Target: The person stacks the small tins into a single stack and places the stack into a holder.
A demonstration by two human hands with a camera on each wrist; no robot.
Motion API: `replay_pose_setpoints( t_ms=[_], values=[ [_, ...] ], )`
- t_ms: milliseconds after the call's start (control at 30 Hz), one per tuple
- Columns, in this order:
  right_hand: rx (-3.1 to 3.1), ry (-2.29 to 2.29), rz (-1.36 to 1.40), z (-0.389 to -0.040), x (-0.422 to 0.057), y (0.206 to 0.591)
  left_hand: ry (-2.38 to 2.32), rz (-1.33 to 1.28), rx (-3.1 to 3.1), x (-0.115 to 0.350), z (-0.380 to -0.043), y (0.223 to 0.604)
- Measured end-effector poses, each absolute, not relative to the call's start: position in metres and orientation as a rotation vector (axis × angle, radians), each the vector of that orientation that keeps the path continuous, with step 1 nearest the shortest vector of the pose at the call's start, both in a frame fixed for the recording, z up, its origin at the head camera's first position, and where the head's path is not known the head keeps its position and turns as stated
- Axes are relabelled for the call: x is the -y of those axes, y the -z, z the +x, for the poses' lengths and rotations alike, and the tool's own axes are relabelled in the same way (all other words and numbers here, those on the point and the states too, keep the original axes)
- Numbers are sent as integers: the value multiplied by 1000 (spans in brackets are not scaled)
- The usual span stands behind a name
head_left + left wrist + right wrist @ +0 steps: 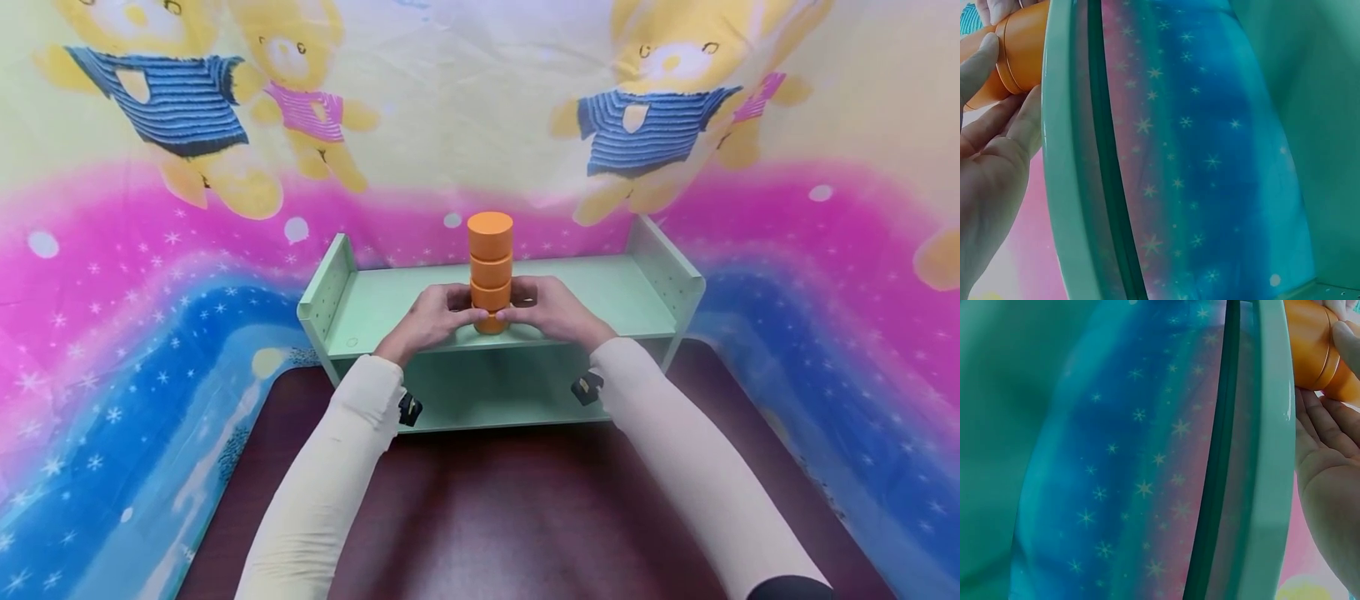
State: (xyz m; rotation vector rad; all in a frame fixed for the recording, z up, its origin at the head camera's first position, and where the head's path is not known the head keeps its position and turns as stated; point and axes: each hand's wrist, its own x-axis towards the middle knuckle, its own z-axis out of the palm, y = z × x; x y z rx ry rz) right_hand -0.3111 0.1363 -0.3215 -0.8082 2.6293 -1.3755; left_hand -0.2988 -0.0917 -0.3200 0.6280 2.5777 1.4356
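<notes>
A column of several orange round containers stands upright on the top board of a pale green shelf, near its front edge. My left hand grips the column low down from the left, its thumb across the front. From the right, my right hand holds the same low part, thumb also in front. Both wrist views show the orange container between thumb and fingers, its base at the shelf board. The fingers behind the column are partly hidden.
The shelf has raised side panels and a lower level. It stands on a dark reddish-brown table. A printed cloth with bears and snowflakes hangs behind and around the sides.
</notes>
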Motion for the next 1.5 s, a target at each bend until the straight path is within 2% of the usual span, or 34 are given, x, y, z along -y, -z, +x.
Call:
replay_pose_setpoints(
  t_ms=[600, 1033, 1500],
  values=[
    [-2658, 1321, -763, -318, -137, 318, -1409, 532, -2590, 84, -310, 320],
    [-2701, 1238, -785, -314, -138, 317, -1393, 539, -2578, 90, -305, 317],
    [-3010, 531, -771, -285, -156, 314, -664, 598, -2924, 101, -278, 311]
  ],
)
